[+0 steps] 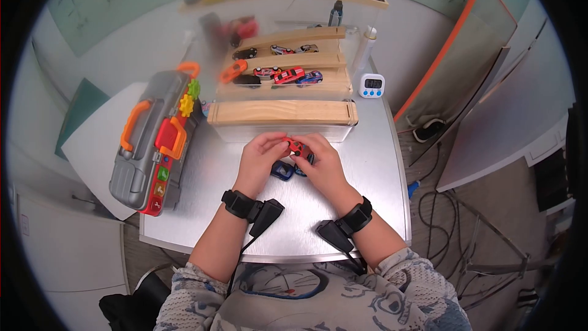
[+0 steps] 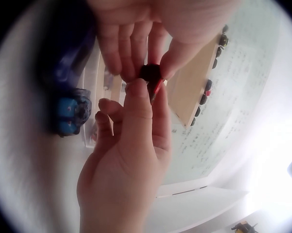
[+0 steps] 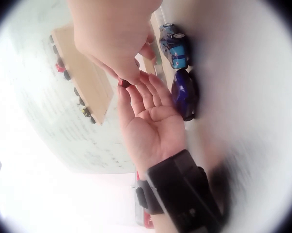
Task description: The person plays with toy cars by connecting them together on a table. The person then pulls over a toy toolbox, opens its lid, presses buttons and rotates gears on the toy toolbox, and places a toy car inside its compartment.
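Silver metal tabletop (image 1: pixel 380 178), inspected remotely through my head feed; clock directions are taken from the hands. I find the left hand (image 1: pixel 260 153) pinching a red toy car (image 1: pixel 296 146) with thumb and fingers, and the right hand (image 1: pixel 324 160) gripping it from the opposite side, the car raised above the surface. At 7 o'clock, just below, sits a dark blue toy car (image 1: pixel 282 170). Near it, at 5 o'clock, I note a second toy car (image 3: pixel 177 52), apparently lighter blue, though partly covered in my head view. At 12 o'clock stands a wooden car rack (image 1: pixel 282 112); at 9, a grey toy toolbox (image 1: pixel 138 165); at 2, a white digital timer (image 1: pixel 372 86).
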